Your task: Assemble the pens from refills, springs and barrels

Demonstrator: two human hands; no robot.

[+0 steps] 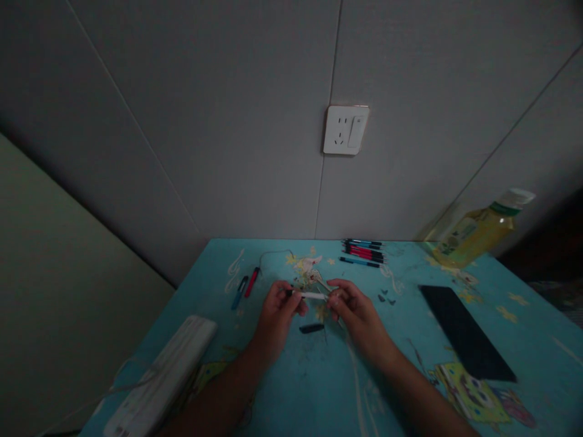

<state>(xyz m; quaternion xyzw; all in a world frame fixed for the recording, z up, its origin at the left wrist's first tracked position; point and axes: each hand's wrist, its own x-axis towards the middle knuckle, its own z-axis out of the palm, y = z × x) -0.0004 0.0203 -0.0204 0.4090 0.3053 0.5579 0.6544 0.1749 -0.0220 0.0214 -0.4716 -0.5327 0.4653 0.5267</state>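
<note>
Above the middle of the table, a thin white pen refill (pixel 313 295) with a dark left end lies level between both hands. My left hand (pixel 279 309) is closed, pinching its dark end between thumb and fingers. My right hand (pixel 354 308) is closed at the other end, where the fingertips partly hide it. Just below the hands rests a dark pen part (pixel 311 328). To the left lie a blue pen piece (pixel 239 292) and a red pen piece (pixel 252 282). Several small dark pieces (pixel 387 298) are scattered right of my right hand.
Several blue and red pens (pixel 363 251) lie together near the wall. A black flat rectangle (pixel 464 331) lies at right, with a tilted-looking bottle of yellow liquid (pixel 476 235) behind it. A white power strip (pixel 161 376) with a cable occupies the left edge. A socket (pixel 346 130) is on the wall.
</note>
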